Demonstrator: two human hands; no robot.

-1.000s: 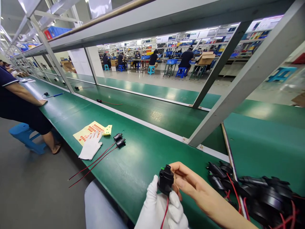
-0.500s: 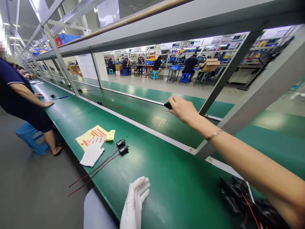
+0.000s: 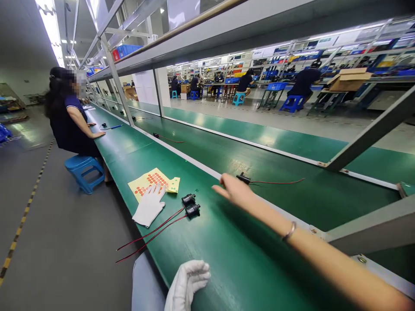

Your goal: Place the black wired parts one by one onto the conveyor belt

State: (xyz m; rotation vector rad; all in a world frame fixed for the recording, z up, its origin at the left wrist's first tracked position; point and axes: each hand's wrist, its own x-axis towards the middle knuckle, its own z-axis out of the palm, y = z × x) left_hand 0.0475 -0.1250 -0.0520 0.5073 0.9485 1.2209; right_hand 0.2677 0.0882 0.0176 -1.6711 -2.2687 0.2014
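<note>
Head view. My right hand (image 3: 234,191), bare, is extended forward over the long green bench (image 3: 246,259) with the fingers straight and spread slightly; its grip is open and holds nothing. Just beyond its fingertips lies a small black plastic connector with a thin red wire (image 3: 243,178), resting on the green conveyor belt (image 3: 292,203) past the white dividing strip; whether hand and connector touch cannot be determined. My left hand (image 3: 188,283), in a white fabric glove, rests at the near bench edge with the fingers loosely curled; its grip is empty.

To the left of my right hand, two black cylindrical connectors with long red leads (image 3: 191,205) lie side by side on the bench. Further left, a spare white glove (image 3: 148,208) partly overlaps a yellow label sheet with red dots (image 3: 147,181). Well beyond these, a seated person in a dark shirt (image 3: 69,123) rests a hand on the bench.
</note>
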